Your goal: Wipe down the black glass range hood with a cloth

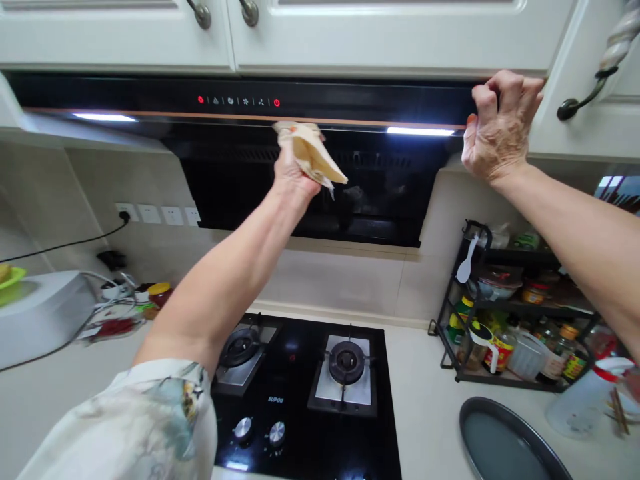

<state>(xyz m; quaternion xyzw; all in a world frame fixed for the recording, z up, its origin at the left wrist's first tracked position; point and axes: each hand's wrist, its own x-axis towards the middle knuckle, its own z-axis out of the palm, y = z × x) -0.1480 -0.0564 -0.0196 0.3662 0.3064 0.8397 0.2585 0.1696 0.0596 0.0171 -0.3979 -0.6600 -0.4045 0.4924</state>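
Observation:
My left hand (293, 175) is raised and grips a beige cloth (311, 152), pressing it against the lower edge of the black range hood (240, 170), just under its lit control strip (237, 101). My right hand (500, 127) is closed around the hood's right end, fingers curled over the top edge by the white cabinet (390, 33). Both of the hood's lamps are on.
Below is a black two-burner gas hob (295, 393) with two knobs. A black rack (520, 313) with jars and bottles stands at the right, with a dark round tray (505, 443) in front. At the left are a white appliance (40, 313), cables and a wall socket (125, 213).

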